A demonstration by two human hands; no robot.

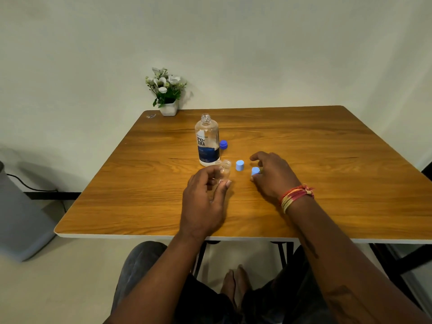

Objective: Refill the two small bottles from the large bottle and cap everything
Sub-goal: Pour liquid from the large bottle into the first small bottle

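The large clear bottle (207, 139) with a blue label stands uncapped at the table's middle. Its dark blue cap (223, 144) lies just to its right. My left hand (205, 197) grips an open small clear bottle (225, 170) in front of the large one. The rim of a second small bottle (218, 163) shows right behind it, mostly hidden by my fingers. One light blue cap (240, 165) stands free on the table. My right hand (272, 177) pinches the other light blue cap (255, 170) between thumb and fingers, low over the table.
A wooden table (327, 183) with a white edge carries everything. A small white pot of flowers (167, 94) sits at its far left corner against the wall. A grey bin (21, 213) stands on the floor to the left.
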